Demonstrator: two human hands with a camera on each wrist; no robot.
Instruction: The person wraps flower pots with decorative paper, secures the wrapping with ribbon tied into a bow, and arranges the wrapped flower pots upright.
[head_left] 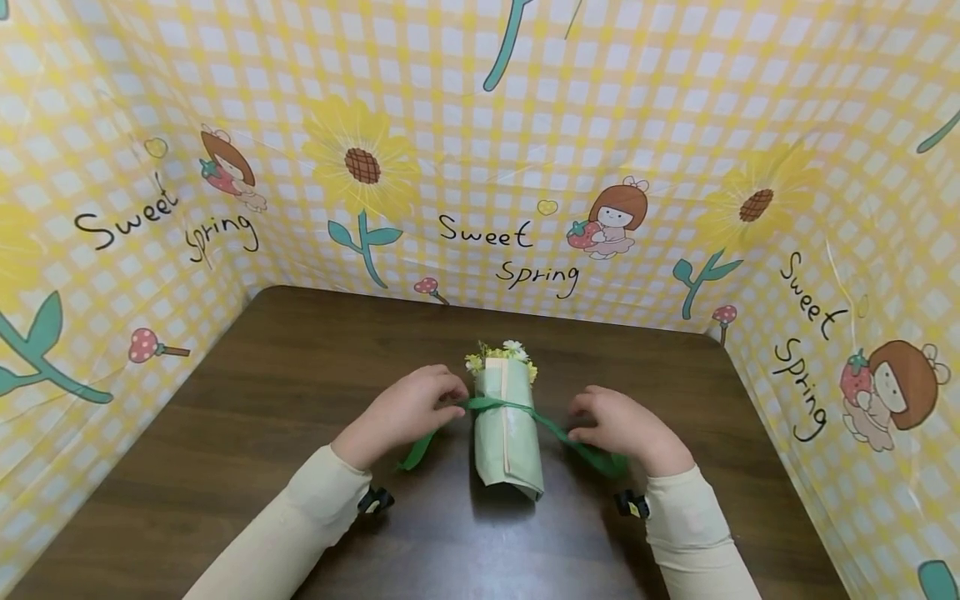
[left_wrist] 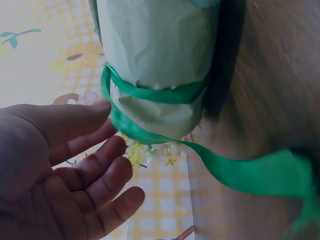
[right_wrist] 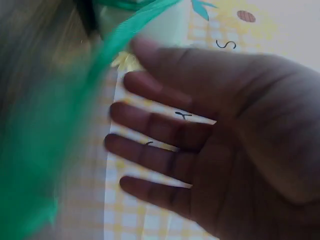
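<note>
A bouquet wrapped in pale green paper [head_left: 507,446] lies on the table, its white and yellow flowers [head_left: 514,350] toward the back wall. Around its upper part runs a green ribbon [head_left: 491,403]. My left hand [head_left: 420,406] is at the bouquet's left side, thumb and forefinger pinching the ribbon close to the wrapping; the other fingers are loosely bent. One ribbon tail [left_wrist: 255,172] hangs past the left hand. To the right, my right hand [head_left: 618,425] has its fingers spread apart and relaxed. Beside it another ribbon tail [right_wrist: 55,140], blurred, trails toward the table.
The dark wooden table [head_left: 360,333] is enclosed at the back and both sides by yellow checked cloth [head_left: 480,167] printed with flowers, cartoon figures and lettering. A small black device sits at each wrist.
</note>
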